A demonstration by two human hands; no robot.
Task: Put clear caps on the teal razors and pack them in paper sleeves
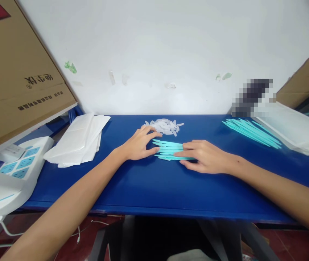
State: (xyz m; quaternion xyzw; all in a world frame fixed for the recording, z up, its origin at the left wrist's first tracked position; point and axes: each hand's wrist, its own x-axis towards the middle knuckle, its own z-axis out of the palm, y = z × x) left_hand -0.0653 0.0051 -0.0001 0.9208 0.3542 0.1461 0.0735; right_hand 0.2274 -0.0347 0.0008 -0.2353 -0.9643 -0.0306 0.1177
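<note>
A loose bundle of thin turquoise plastic strips (167,148) lies on the blue table in front of me. My right hand (202,156) grips their right ends, fingers across the top and thumb along the near side. At the left ends is my left hand (140,143), its thumb and fingers spread apart. The left thumb tip touches or nearly touches the strips. Just behind that hand sits a small heap of translucent whitish pieces (165,125), flat and elongated, partly covered by my fingers.
More turquoise strips (252,132) lie at the back right beside a white plastic sheet or bag (293,127). White bags (75,139) are stacked at the left, near a white power strip (26,170). A large cardboard box (18,69) stands far left. A white wall (154,54) borders the table.
</note>
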